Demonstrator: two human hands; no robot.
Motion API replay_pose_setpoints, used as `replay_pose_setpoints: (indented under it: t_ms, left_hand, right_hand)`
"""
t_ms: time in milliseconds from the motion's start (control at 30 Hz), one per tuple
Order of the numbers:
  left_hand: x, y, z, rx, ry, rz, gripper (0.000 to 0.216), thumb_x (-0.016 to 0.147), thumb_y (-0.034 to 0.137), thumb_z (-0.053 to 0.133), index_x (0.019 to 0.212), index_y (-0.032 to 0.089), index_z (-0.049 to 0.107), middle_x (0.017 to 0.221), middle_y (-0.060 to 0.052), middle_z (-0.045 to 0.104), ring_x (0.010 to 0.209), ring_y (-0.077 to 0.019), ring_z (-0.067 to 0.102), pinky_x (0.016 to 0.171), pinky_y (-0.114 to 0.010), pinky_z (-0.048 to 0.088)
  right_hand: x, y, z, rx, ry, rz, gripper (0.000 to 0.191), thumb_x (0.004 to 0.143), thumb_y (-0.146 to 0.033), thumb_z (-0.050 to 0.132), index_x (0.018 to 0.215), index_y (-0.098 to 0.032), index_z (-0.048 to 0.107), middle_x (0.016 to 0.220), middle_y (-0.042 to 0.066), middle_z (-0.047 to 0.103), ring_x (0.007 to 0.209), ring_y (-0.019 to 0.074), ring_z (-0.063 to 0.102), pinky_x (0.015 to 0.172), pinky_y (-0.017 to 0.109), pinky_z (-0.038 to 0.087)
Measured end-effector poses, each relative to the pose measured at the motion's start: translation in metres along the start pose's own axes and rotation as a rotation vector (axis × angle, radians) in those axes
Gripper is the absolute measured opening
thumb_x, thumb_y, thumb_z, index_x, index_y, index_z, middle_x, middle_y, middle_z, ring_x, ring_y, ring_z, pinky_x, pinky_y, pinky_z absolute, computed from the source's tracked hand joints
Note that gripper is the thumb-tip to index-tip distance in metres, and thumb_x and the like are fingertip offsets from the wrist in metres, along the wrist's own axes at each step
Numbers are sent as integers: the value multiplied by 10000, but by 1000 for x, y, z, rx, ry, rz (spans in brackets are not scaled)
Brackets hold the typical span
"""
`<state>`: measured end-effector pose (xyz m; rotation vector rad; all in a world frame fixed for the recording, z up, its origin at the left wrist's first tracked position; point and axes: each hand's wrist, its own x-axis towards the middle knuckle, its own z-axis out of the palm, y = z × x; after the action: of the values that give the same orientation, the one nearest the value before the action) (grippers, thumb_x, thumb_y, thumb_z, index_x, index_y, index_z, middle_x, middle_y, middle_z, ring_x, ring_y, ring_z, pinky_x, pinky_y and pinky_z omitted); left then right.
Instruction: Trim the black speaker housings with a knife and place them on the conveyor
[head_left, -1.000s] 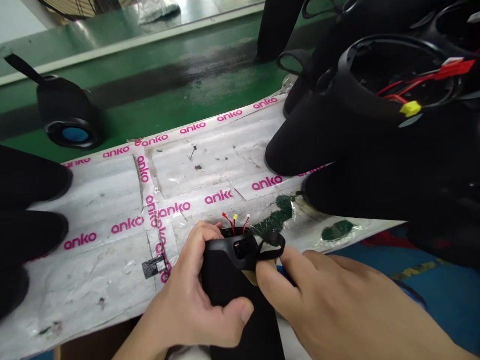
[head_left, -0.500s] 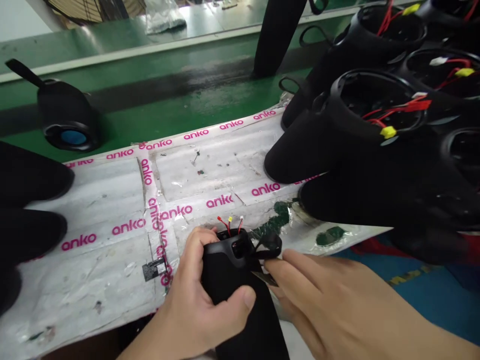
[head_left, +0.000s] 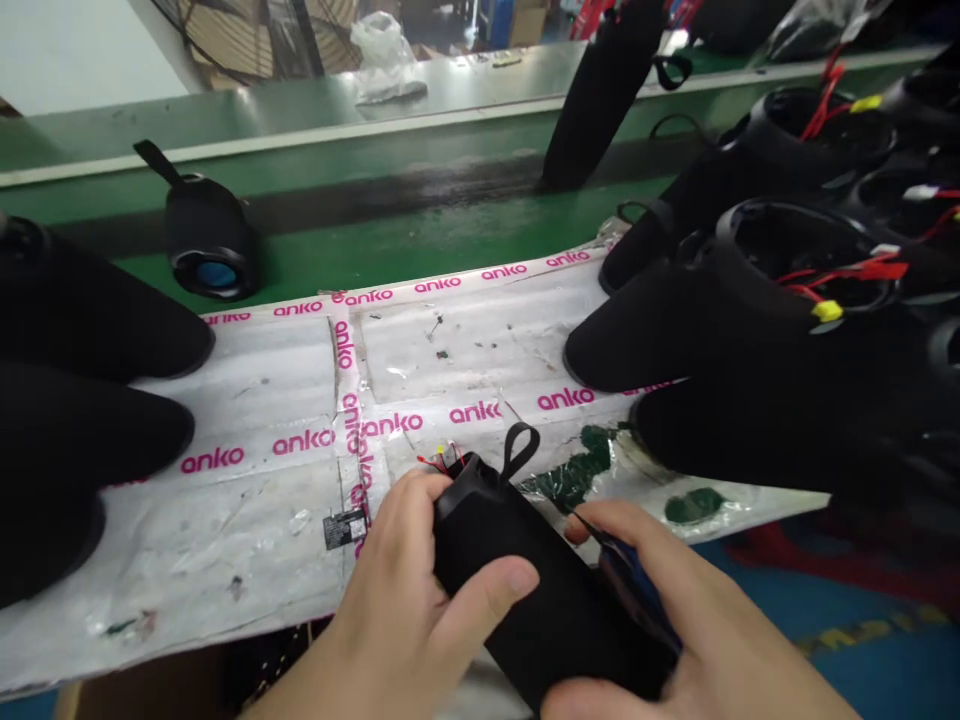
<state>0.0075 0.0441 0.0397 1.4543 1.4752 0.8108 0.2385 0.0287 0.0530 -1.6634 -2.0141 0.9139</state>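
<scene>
My left hand (head_left: pixel 409 580) is wrapped round the upper end of a black fabric-covered speaker body (head_left: pixel 536 570), its thumb lying across the front. The speaker is tilted, its top pointing up and left. Red wires (head_left: pixel 437 461) with small red and yellow plugs stick out behind that top end, beside my left fingers. A black strap loop (head_left: pixel 517 452) stands up from the top edge. To the right of the body, my right hand (head_left: pixel 701 620) is closed on a slim, dark-blue pointed tool (head_left: pixel 630 575), whose exact kind I cannot make out. Its lower fingers are near the speaker's lower end.
Several open speaker bodies (head_left: pixel 637 340) with red wires lie stacked at right. More black bodies (head_left: pixel 97 300) lie at left. A small speaker (head_left: pixel 210 240) and a tall one (head_left: pixel 600 100) stand on the green conveyor (head_left: pixel 420 240). White sheeting with "anko" tape (head_left: pixel 427 365) covers the worktop.
My right hand has drawn away from the strap, down and right, with the tool. The strap now stands upright. The speaker has turned, its top leaning more left. The camera view has shifted.
</scene>
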Motion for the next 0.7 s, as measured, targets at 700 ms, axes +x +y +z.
replay_pose_setpoints:
  t_ms: [700]
  left_hand:
    - [38, -1, 11, -154, -267, 187, 552, 926, 386, 805, 1418, 341, 559, 1277, -96, 668, 1035, -297, 733, 698, -365, 651]
  right_hand:
    - [-25, 39, 17, 638, 61, 333, 557, 935, -660, 773, 1372, -359, 603, 1233, 66, 800, 1057, 297, 798, 877, 400, 661]
